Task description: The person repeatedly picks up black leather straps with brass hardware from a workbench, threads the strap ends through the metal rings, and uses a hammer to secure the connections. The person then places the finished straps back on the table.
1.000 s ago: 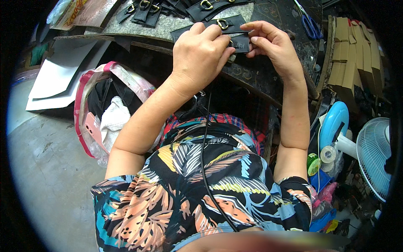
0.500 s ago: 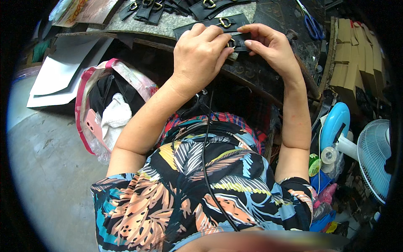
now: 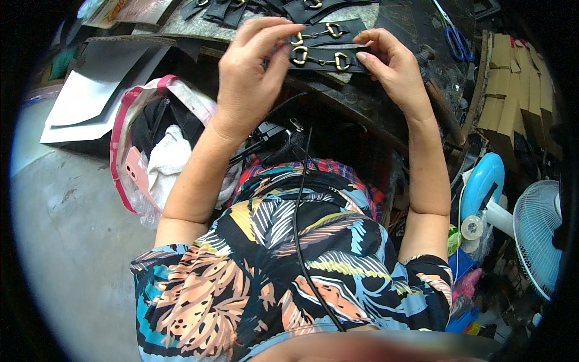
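Note:
A black leather-like strap [image 3: 313, 61] with a brass-coloured horsebit buckle lies at the near edge of the work table. Just beyond it is a second black strap [image 3: 347, 26] with a matching buckle. My right hand [image 3: 395, 69] pinches the right end of the nearer strap between thumb and fingers. At the straps' left ends, my left hand [image 3: 250, 75] is open, its index finger and thumb apart. Its fingertips are close to the buckles, and whether they touch the straps I cannot tell.
More black straps [image 3: 226, 13] lie on a pale slab at the back. Blue-handled scissors [image 3: 455, 43] rest at the far right. Cardboard pieces [image 3: 503, 90] and a fan [image 3: 538, 235] stand to the right. A pink-trimmed bag [image 3: 119, 151] sits on the left below white sheets [image 3: 90, 99].
My left hand has moved left off the nearer strap and its fingers have spread, uncovering both buckles. The right hand stays at the strap's right end.

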{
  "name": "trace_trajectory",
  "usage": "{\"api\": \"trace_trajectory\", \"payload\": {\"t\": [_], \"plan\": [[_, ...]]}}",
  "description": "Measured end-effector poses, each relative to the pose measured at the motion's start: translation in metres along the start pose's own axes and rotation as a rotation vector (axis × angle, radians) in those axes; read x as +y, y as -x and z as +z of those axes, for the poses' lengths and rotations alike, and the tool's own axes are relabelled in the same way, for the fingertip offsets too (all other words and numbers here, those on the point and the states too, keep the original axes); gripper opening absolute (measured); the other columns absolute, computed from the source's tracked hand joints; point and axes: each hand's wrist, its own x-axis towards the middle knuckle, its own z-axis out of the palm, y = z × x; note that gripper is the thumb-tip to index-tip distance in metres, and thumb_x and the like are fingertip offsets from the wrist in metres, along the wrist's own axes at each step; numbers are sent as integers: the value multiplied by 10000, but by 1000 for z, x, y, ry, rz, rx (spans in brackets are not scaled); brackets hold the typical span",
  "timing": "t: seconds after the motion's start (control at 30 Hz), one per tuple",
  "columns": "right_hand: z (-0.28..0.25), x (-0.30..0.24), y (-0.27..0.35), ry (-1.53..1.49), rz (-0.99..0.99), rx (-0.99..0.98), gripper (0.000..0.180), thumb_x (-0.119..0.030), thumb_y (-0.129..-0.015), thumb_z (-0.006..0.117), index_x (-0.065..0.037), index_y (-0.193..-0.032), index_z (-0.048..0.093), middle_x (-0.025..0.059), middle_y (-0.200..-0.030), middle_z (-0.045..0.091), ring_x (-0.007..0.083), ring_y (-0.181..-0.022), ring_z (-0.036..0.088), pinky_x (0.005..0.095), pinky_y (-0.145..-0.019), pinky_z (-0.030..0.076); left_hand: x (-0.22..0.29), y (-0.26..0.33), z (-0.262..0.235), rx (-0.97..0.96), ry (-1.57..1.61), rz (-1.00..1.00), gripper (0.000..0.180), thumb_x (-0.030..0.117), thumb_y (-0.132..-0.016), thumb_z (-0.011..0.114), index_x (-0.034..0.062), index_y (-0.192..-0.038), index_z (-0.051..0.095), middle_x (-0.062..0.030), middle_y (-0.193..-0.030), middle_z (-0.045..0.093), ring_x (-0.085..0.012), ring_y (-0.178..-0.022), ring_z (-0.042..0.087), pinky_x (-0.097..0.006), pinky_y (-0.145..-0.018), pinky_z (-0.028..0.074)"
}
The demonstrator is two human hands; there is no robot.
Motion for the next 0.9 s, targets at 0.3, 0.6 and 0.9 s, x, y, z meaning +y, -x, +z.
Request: {"api": "trace_trajectory", "payload": {"t": [0.3, 0.6, 0.9], "plan": [[0, -6, 3, -178, 55, 24, 217, -51, -960, 675, -57, -1175, 702, -54, -830, 580, 23, -701, 496, 198, -603, 412, -8, 0, -15, -256, -578, 218, 431, 215, -817, 812, 162, -1238, 732, -73, -1188, 655, -311, -1082, 564, -418, -959, 472], [-10, -8, 5, -388, 25, 50, 219, -73, -983, 648, -78, -1196, 703, -24, -1041, 695, 27, -869, 606, 195, -653, 489, -1, -3, -12, -261, -228, 54, 333, 108, -802, 831, 86, -1113, 715, -55, -944, 679, -232, -875, 653, -357, -773, 544], [6, -21, 1, 615, -512, 303, 303, -121, -871, 777, -108, -1172, 754, 89, -1308, 665, 284, -1234, 583, 408, -1040, 474, 0, -1, -12, -367, 689, -625, 364, 49, -966, 668, -14, -1317, 595, -69, -1054, 686, -120, -900, 697, -231, -728, 593]]}}
